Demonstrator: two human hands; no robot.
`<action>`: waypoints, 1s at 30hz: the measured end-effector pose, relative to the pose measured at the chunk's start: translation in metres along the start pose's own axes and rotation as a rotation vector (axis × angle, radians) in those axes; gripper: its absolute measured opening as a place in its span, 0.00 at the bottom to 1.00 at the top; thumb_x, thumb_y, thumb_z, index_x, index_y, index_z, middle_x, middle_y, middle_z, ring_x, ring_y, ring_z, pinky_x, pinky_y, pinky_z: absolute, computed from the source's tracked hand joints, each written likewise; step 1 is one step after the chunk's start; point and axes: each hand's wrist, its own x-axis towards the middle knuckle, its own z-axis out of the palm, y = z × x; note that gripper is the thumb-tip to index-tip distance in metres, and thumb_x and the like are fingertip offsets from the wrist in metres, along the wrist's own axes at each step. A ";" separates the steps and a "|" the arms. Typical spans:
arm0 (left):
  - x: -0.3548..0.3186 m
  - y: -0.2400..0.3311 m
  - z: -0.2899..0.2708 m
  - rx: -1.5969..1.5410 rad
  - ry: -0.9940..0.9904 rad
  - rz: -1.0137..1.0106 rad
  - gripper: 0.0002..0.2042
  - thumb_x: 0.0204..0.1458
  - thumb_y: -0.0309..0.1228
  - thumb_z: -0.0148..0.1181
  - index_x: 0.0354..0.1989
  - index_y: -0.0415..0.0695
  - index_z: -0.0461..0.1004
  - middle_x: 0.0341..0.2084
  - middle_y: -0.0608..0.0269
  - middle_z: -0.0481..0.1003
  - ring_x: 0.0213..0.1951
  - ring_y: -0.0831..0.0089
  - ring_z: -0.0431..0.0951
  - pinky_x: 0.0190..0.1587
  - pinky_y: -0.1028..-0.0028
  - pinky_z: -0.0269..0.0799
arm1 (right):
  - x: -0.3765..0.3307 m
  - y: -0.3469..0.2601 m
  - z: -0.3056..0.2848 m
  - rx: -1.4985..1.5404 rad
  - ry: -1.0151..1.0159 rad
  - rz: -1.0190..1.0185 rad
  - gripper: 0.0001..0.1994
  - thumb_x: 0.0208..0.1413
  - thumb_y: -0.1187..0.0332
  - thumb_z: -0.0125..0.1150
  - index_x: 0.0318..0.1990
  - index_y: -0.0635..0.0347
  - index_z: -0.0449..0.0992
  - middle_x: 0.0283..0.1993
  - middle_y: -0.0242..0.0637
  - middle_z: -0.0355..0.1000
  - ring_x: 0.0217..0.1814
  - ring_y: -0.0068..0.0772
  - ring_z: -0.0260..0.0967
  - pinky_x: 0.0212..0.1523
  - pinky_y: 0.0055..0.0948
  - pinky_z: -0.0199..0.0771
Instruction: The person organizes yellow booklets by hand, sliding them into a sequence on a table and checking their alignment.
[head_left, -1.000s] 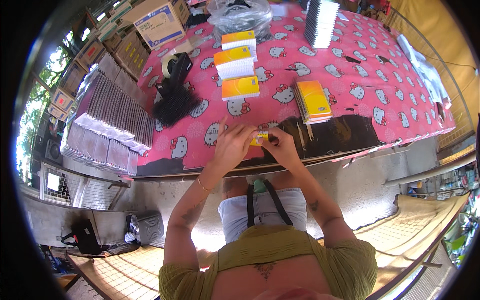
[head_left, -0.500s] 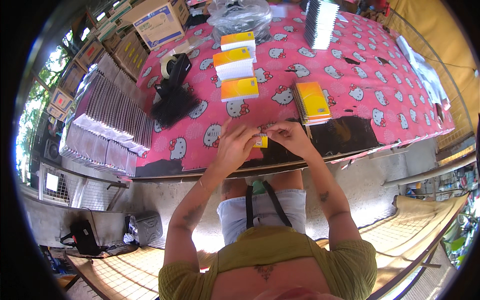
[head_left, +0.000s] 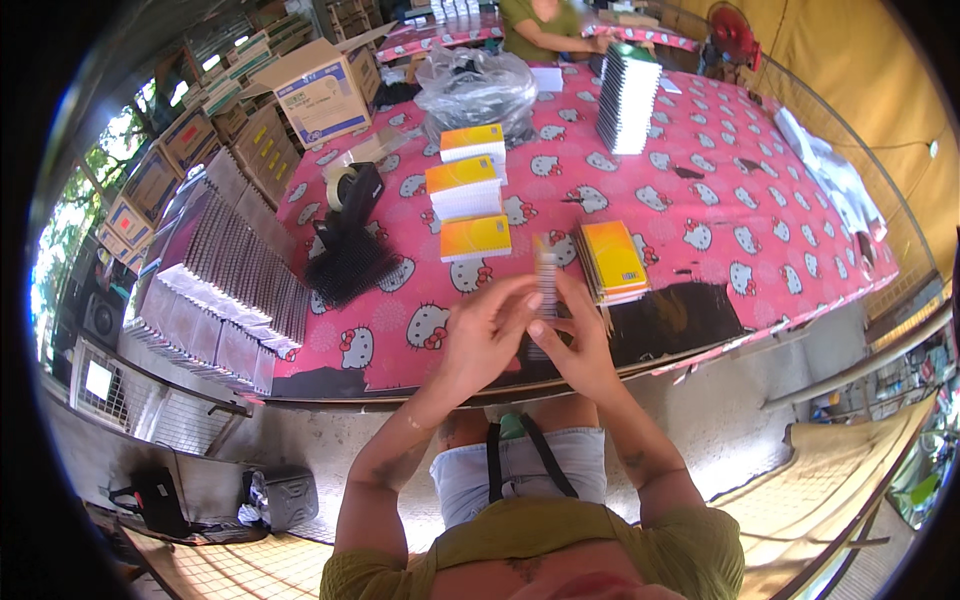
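Observation:
Between my two hands, a small spiral notebook [head_left: 546,285] stands on edge, its coil-bound spine facing up toward me. My left hand [head_left: 490,328] grips it from the left, thumb near the spine. From the other side my right hand [head_left: 580,345] closes on it, thumb against the coil and fingers along the far cover. Just right of my hands lies a stack of yellow spiral notebooks [head_left: 612,258]. Ahead to the left, yellow-covered pads [head_left: 475,238] sit in several piles. A heap of loose black binding coils [head_left: 350,268] rests left of them.
A black tape dispenser [head_left: 355,190] stands behind the coils. Tall rows of spiral notebooks [head_left: 225,270] fill the left edge. Farther back are a cardboard box [head_left: 322,100], a clear plastic bag [head_left: 475,95] and a tall notebook stack [head_left: 627,105]. A co-worker [head_left: 540,28] is across the table.
The notebook has been raised and turned spine-up between both hands; before, it lay low under my fingers. The view has tilted up, bringing the co-worker and a red fan into sight.

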 end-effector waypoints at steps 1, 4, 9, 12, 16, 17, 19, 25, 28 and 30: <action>0.010 -0.012 0.005 -0.154 -0.048 0.071 0.12 0.56 0.27 0.61 0.48 0.38 0.76 0.41 0.47 0.80 0.40 0.53 0.81 0.41 0.67 0.78 | 0.008 0.016 -0.016 -0.308 -0.047 -0.234 0.22 0.57 0.72 0.64 0.59 0.65 0.69 0.48 0.46 0.73 0.50 0.34 0.73 0.50 0.30 0.74; 0.066 -0.063 -0.018 0.399 0.066 0.384 0.14 0.54 0.23 0.60 0.49 0.38 0.76 0.45 0.47 0.78 0.46 0.55 0.80 0.50 0.67 0.77 | 0.046 0.045 -0.067 0.155 0.004 0.219 0.22 0.61 0.76 0.59 0.63 0.66 0.66 0.50 0.36 0.75 0.49 0.22 0.71 0.50 0.23 0.72; 0.074 -0.201 -0.047 0.968 -0.109 0.384 0.16 0.49 0.23 0.60 0.48 0.42 0.77 0.46 0.49 0.78 0.47 0.54 0.80 0.50 0.61 0.77 | 0.104 0.124 -0.152 -0.567 -0.146 0.218 0.29 0.57 0.70 0.65 0.65 0.63 0.64 0.55 0.42 0.72 0.54 0.37 0.71 0.52 0.31 0.71; 0.064 -0.204 -0.060 1.022 -0.172 0.419 0.18 0.45 0.24 0.60 0.48 0.43 0.77 0.45 0.52 0.78 0.47 0.56 0.79 0.50 0.59 0.75 | 0.090 0.113 -0.124 -1.161 -0.057 0.088 0.31 0.52 0.67 0.69 0.64 0.60 0.66 0.61 0.48 0.66 0.59 0.51 0.66 0.57 0.39 0.67; 0.055 -0.142 -0.043 0.983 0.050 0.511 0.18 0.45 0.23 0.60 0.48 0.43 0.76 0.41 0.57 0.77 0.46 0.60 0.77 0.51 0.60 0.70 | 0.062 0.047 -0.075 -0.659 -0.063 -0.287 0.37 0.46 0.68 0.74 0.65 0.58 0.64 0.63 0.50 0.63 0.64 0.55 0.61 0.63 0.43 0.63; 0.046 -0.126 -0.038 0.947 -0.004 0.496 0.19 0.45 0.23 0.60 0.49 0.43 0.76 0.42 0.57 0.76 0.46 0.60 0.76 0.52 0.60 0.69 | 0.053 0.045 -0.061 -0.530 -0.160 -0.345 0.41 0.42 0.70 0.76 0.66 0.60 0.62 0.62 0.49 0.63 0.66 0.52 0.60 0.65 0.44 0.61; 0.016 -0.106 -0.027 0.858 -0.122 0.458 0.20 0.45 0.24 0.61 0.51 0.43 0.75 0.43 0.58 0.74 0.46 0.59 0.74 0.52 0.61 0.67 | 0.027 0.078 -0.036 -0.316 -0.226 -0.198 0.39 0.45 0.73 0.74 0.66 0.62 0.61 0.60 0.46 0.66 0.63 0.45 0.65 0.62 0.40 0.66; -0.056 -0.104 0.000 0.354 0.300 0.036 0.23 0.59 0.29 0.57 0.63 0.41 0.66 0.55 0.46 0.67 0.59 0.46 0.66 0.63 0.57 0.59 | -0.027 0.119 0.013 0.236 -0.227 0.254 0.21 0.55 0.78 0.66 0.57 0.65 0.70 0.44 0.35 0.75 0.47 0.22 0.71 0.50 0.24 0.72; -0.054 -0.116 -0.001 0.083 0.332 0.124 0.20 0.62 0.29 0.54 0.63 0.41 0.66 0.60 0.42 0.64 0.63 0.47 0.63 0.65 0.58 0.56 | -0.026 0.132 0.009 0.161 -0.329 0.334 0.12 0.57 0.75 0.65 0.48 0.67 0.76 0.40 0.32 0.76 0.43 0.19 0.71 0.47 0.22 0.71; -0.037 -0.124 -0.035 0.146 0.292 0.053 0.23 0.59 0.29 0.57 0.63 0.39 0.66 0.61 0.42 0.64 0.63 0.48 0.64 0.64 0.60 0.58 | -0.024 0.126 -0.002 0.167 -0.280 0.364 0.09 0.58 0.73 0.65 0.44 0.68 0.78 0.40 0.31 0.76 0.41 0.18 0.70 0.45 0.21 0.71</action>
